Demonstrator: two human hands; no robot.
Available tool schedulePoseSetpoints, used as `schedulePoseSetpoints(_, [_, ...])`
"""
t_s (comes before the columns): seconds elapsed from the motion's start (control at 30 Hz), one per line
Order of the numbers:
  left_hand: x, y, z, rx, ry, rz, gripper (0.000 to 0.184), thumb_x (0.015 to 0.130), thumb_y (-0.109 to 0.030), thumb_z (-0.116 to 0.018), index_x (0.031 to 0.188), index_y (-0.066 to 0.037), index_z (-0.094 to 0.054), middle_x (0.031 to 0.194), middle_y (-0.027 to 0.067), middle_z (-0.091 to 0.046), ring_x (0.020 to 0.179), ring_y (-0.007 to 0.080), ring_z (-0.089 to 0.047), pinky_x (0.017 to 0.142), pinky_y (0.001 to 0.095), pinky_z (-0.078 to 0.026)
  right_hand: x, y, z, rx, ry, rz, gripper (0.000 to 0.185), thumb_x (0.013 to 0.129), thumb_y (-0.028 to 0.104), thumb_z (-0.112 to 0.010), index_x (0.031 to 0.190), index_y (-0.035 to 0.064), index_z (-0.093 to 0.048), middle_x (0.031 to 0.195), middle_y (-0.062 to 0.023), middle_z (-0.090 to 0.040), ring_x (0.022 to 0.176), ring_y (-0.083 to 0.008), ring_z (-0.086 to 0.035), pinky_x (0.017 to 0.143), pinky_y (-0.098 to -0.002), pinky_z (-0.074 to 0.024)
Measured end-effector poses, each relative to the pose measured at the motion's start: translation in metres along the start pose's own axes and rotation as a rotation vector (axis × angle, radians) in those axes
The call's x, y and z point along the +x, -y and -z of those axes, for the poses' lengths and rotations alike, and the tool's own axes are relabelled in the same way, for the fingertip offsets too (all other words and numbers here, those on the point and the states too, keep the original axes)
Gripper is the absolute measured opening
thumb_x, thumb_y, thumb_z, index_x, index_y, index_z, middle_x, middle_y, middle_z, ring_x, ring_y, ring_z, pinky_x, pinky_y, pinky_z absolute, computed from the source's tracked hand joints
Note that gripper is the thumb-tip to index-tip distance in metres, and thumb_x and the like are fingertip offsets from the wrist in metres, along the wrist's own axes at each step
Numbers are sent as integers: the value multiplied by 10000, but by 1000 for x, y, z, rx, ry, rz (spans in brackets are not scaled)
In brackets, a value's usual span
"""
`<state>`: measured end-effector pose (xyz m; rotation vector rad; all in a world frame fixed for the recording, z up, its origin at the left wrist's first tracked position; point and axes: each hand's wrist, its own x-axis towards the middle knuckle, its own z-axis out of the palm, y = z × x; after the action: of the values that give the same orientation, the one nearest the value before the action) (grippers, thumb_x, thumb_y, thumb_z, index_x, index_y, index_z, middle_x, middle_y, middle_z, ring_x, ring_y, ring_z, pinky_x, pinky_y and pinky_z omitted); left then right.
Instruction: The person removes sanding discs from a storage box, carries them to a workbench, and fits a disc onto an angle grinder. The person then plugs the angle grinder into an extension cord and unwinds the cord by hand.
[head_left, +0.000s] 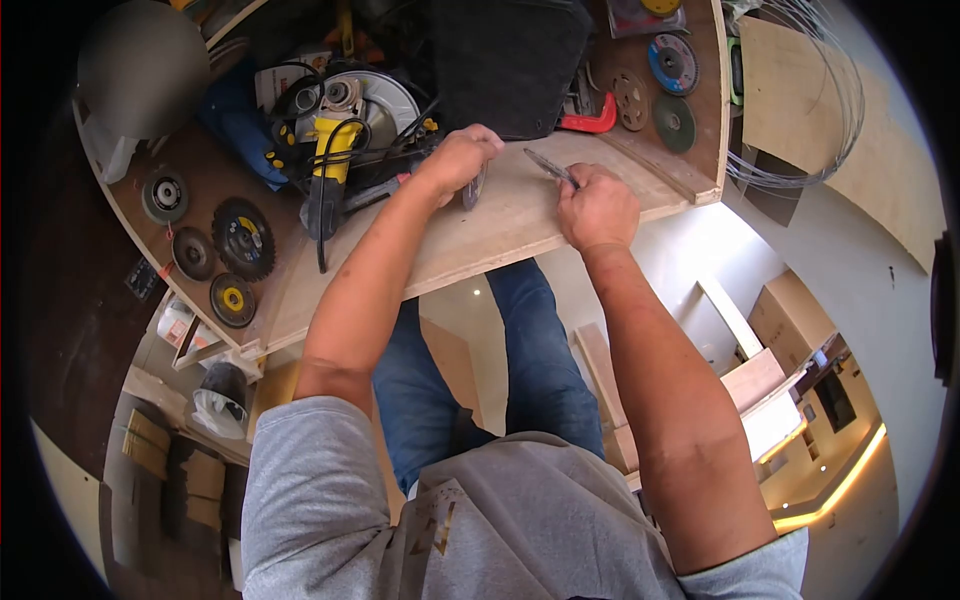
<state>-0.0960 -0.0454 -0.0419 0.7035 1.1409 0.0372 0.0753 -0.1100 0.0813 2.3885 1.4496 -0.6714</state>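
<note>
My left hand (462, 162) is closed over the wooden work surface (400, 262). Below its fingers shows a thin, rounded grey piece (474, 190), seen nearly edge-on; its kind is unclear. A little to the right, my right hand (600, 208) is wrapped round a slim, pointed grey metal tool (545, 164). Its tip points up and left toward my left hand, with a gap between them. The tool's handle is hidden in my palm. Left of my left forearm lies a yellow and black power tool (328, 165) with its cord wound round it.
Cutting discs (243, 238) hang on the left side panel, and grinding discs (673, 64) on the right one. A red clamp-like piece (592, 113) and a black case (510, 65) lie behind my hands. Coiled wire (845, 120) hangs at right. A bucket (220, 398) stands lower left.
</note>
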Motion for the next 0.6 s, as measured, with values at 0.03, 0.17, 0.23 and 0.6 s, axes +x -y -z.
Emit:
schedulePoseSetpoints(0.03, [4,4,-2,-57,32,24,390,963,-388,-653,1067,-12,-662,906,97,-616,819,174,-557,716,340,-458,0,-1,-1,-3,-15,20,152,861,273,-693,951,174,-764,987,-42,-717,946,-283,-680,840,-433,-534])
schedulePoseSetpoints(0.17, [7,-5,-11,-236,155,216,479,962,-464,-664,1079,1,-664,944,116,-615,790,180,-566,671,340,-468,-1,-7,-4,10,-39,71,203,876,284,-678,1029,205,-785,1049,-25,-725,965,-277,-684,845,-410,-547])
schedulePoseSetpoints(0.23, [8,-18,-13,-175,167,290,476,944,-463,-690,1064,-3,-669,929,122,-629,759,184,-583,649,343,-483,-1,-7,-4,-4,-49,88,217,875,281,-680,1050,217,-790,1059,-15,-728,967,-266,-685,848,-401,-551])
schedulePoseSetpoints(0.6, [19,-16,-9,-417,302,280,210,925,-142,-690,1077,-1,-651,946,109,-663,825,195,-660,719,335,-558,-2,-12,-9,85,-147,100,377,778,178,-702,1152,168,-752,1237,-13,-703,1063,-260,-682,928,-394,-544])
